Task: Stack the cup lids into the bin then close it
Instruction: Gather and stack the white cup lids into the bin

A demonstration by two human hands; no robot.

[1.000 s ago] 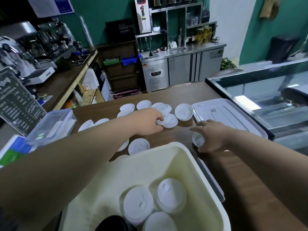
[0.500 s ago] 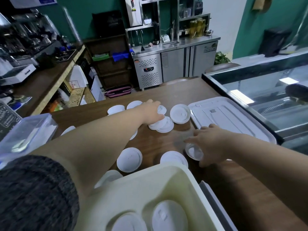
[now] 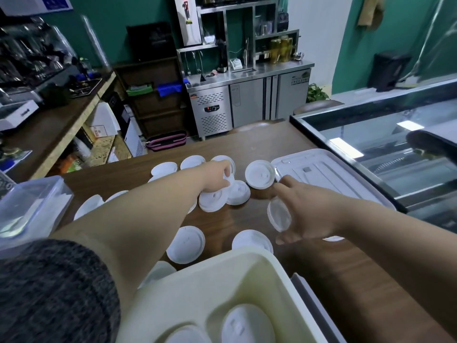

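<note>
Beyond the bin (image 3: 247, 253), a far lid (image 3: 229, 175) is gripped by curled fingers of the left hand (image 3: 216, 177). A tilted lid (image 3: 279, 215) is grasped in the right hand (image 3: 309, 214), just past the bin's far rim. Loose lids (image 3: 188, 240) are scattered beyond the bin, and stacked lids (image 3: 247, 325) are seen inside it.

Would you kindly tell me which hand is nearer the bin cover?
Right. The right hand, holding a cup lid, is at the bin cover's near-left edge; the left hand grips a second lid farther left.
</note>
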